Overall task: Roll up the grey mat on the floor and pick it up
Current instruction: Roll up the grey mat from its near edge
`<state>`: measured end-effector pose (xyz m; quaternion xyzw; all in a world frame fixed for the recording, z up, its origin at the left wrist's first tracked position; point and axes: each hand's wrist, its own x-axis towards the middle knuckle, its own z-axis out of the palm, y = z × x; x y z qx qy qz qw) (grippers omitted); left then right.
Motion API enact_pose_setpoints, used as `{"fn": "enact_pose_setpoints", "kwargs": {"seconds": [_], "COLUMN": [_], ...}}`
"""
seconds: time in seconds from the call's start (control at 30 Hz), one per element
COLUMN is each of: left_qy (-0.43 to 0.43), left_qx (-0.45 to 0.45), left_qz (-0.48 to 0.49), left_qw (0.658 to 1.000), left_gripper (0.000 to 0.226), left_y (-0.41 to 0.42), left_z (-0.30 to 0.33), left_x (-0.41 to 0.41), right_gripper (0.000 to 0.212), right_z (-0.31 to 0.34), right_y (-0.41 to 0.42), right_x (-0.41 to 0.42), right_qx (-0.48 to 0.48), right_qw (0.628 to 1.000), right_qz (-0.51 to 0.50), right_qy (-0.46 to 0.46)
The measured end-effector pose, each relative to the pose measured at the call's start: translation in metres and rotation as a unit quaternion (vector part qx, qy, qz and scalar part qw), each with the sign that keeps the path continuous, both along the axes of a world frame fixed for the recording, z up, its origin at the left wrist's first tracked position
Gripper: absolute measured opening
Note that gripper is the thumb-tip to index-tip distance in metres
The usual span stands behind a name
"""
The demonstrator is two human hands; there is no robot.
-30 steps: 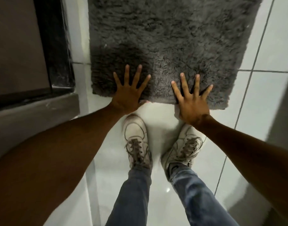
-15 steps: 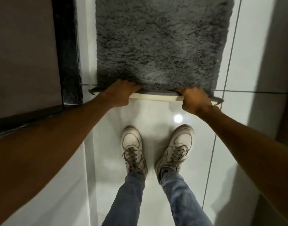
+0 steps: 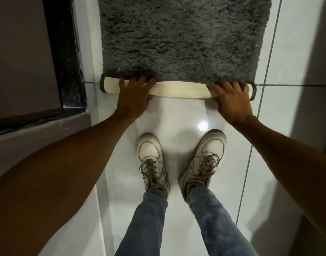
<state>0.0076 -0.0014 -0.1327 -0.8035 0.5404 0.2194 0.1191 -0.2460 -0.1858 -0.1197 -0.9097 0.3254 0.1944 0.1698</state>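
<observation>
The shaggy grey mat (image 3: 180, 37) lies on the white tiled floor ahead of my feet. Its near edge is turned over into a low roll (image 3: 178, 90) that shows the cream underside. My left hand (image 3: 134, 97) presses on the left part of the roll, fingers spread over its top. My right hand (image 3: 232, 98) rests on the right end of the roll, fingers curled over it. The rest of the mat lies flat beyond the roll.
A dark stone threshold (image 3: 66, 58) and a grey step run along the left side of the mat. My white sneakers (image 3: 151, 159) stand on glossy white tiles (image 3: 178, 115) just behind the roll. A shadowed wall (image 3: 317, 71) rises at the right.
Both hands went from flat on the mat's near edge to lifting that edge, and now it is folded over into a roll. The roll has moved away from my feet.
</observation>
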Motion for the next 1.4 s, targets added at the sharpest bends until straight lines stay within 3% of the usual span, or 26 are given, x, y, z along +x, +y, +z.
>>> {"fn": "enact_pose_setpoints", "kwargs": {"seconds": [0.13, 0.23, 0.37, 0.43, 0.5, 0.57, 0.63, 0.77, 0.97, 1.2, 1.4], "left_qy": [0.006, 0.053, 0.181, 0.166, 0.125, 0.090, 0.058, 0.026, 0.020, -0.033, 0.025], "left_qx": [0.018, 0.042, 0.067, 0.099, 0.067, -0.055, -0.124, -0.138, -0.055, -0.113, -0.078], "left_qz": [0.007, 0.004, -0.002, -0.018, -0.015, 0.021, 0.063, 0.079, 0.029, 0.043, 0.041], "left_qw": [1.000, 0.998, 0.981, 0.981, 0.990, 0.994, 0.988, 0.987, 0.998, 0.992, 0.996], "left_gripper": [0.052, 0.046, 0.043, 0.044, 0.045, 0.033, 0.022, 0.040, 0.088, 0.062, 0.054], "left_y": [-0.001, 0.000, -0.023, -0.037, -0.045, -0.046, -0.041, -0.024, -0.014, -0.036, -0.025], "left_z": [0.008, 0.018, 0.028, 0.029, 0.028, 0.027, 0.025, 0.009, -0.018, -0.023, 0.005], "left_x": [-0.004, -0.001, 0.016, 0.026, 0.027, 0.019, 0.001, -0.034, -0.034, -0.024, -0.037], "right_gripper": [0.050, 0.044, 0.039, 0.045, 0.045, 0.034, 0.033, 0.051, 0.075, 0.073, 0.060], "right_z": [0.009, 0.023, 0.032, 0.032, 0.031, 0.033, 0.031, 0.015, -0.015, -0.014, 0.011], "right_y": [0.008, 0.001, -0.028, -0.043, -0.049, -0.041, -0.020, 0.014, 0.021, 0.014, 0.016], "right_x": [0.000, -0.003, 0.011, 0.023, 0.031, 0.035, 0.040, 0.040, 0.031, 0.050, 0.032], "right_qx": [0.025, 0.085, 0.194, 0.211, 0.153, 0.053, 0.013, 0.004, -0.007, -0.056, 0.023], "right_qw": [0.999, 0.995, 0.977, 0.970, 0.982, 0.993, 0.995, 0.998, 1.000, 0.996, 0.998], "right_qz": [-0.039, -0.031, -0.011, -0.035, -0.074, -0.105, -0.095, -0.056, -0.010, -0.065, -0.061], "right_qy": [0.006, 0.039, 0.086, 0.114, 0.084, 0.020, -0.012, -0.020, 0.025, 0.000, 0.017]}}
